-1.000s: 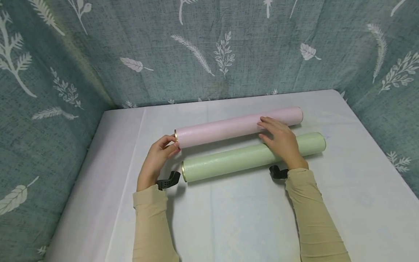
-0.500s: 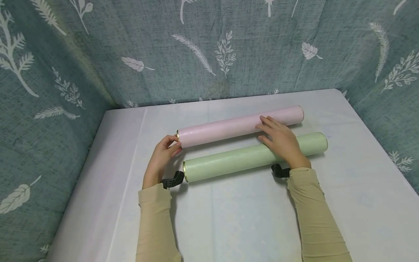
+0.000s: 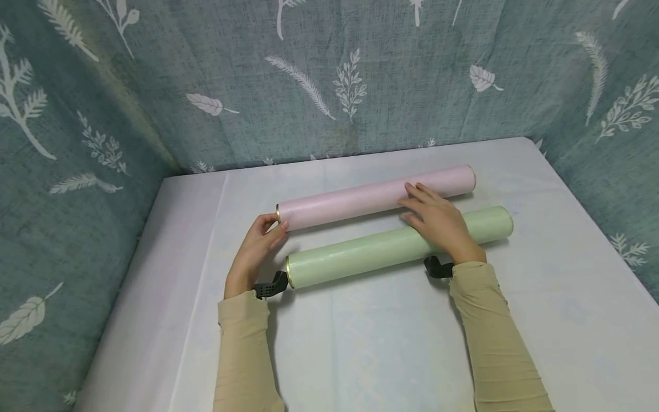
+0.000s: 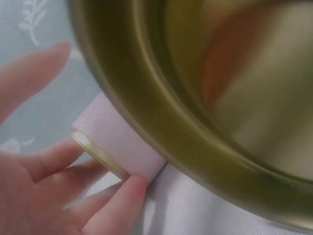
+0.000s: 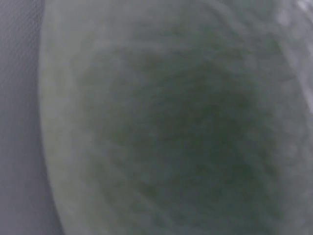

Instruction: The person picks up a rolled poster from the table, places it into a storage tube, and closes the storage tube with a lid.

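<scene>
A long pink tube with a gold rim lies slanted across the table behind a similar green tube. At the pink tube's left end is my left hand; in the left wrist view its fingers reach that rim and the tube's side, while one digit stands raised off it. My right hand reaches over the green tube, its spread fingertips on the near side of the pink one. The green tube's gold end blocks much of the left wrist view, and its blurred surface fills most of the right wrist view.
Both tubes lie on a white-covered table. Leaf-patterned curtains hang along its back and sides. Black wrist mounts sit close to the green tube's front side and left end.
My left hand and forearm have shifted slightly right, with the fingertips a little further over the pink tube's end. The right fingers have slid slightly left. Both tubes lie nearly as before.
</scene>
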### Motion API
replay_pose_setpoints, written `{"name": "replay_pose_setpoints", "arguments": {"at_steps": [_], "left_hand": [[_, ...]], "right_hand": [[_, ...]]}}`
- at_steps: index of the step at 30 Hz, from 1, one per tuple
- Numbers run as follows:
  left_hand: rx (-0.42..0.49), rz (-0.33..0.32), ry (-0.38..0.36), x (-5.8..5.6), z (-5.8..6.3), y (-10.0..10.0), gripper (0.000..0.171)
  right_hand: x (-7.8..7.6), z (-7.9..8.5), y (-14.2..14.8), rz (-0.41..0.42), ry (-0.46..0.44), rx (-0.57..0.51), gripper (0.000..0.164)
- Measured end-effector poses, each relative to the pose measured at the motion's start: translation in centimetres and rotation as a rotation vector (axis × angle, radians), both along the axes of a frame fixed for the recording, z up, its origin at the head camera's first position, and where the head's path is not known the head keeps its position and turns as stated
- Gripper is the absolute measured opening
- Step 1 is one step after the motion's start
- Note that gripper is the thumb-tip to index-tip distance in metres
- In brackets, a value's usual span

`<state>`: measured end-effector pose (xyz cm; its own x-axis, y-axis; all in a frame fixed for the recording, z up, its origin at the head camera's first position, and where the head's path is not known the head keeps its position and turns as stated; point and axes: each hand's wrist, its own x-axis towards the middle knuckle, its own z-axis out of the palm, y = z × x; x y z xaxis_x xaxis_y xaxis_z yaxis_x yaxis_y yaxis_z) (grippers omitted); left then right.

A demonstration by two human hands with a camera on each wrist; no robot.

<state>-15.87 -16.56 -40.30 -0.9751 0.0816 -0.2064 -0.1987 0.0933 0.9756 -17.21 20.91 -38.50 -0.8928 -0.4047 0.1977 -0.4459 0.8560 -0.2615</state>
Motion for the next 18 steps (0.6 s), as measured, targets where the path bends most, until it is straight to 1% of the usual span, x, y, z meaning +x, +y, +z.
{"name": "replay_pose_setpoints", "arguments": {"at_steps": [5, 8, 9, 10, 11, 14, 17, 18], "left_hand": [[-0.011, 0.001, -0.003, -0.1, 0.2, 0.1, 0.058], [-0.030, 0.010, 0.004, -0.1, 0.4, 0.0, 0.056], [-0.049, 0.009, 0.011, -0.1, 0.6, -0.1, 0.057], [-0.081, 0.009, 0.019, 0.0, 0.9, -0.3, 0.059], [-0.106, 0.011, 0.026, 0.2, 1.5, -0.3, 0.059], [-0.201, 0.002, 0.080, 0.4, 2.6, -0.9, 0.059], [-0.327, -0.011, 0.114, 0.6, 3.7, -1.4, 0.056], [-0.382, -0.016, 0.128, 0.6, 3.7, -1.8, 0.055]], "right_hand": [[-0.1, -0.1, 0.3, -0.003, -0.009, -0.032, 0.039], [0.0, 0.0, 0.7, -0.012, -0.040, -0.077, 0.040], [0.0, 0.1, 0.8, -0.013, -0.049, -0.093, 0.040], [0.0, 0.2, 0.9, -0.015, -0.058, -0.108, 0.041], [0.1, 0.4, 1.0, -0.019, -0.066, -0.125, 0.043], [0.3, 1.3, 1.4, -0.037, -0.077, -0.157, 0.048], [0.6, 2.5, 2.2, -0.064, -0.071, -0.141, 0.055], [0.6, 2.9, 2.6, -0.068, -0.064, -0.124, 0.056]]}}
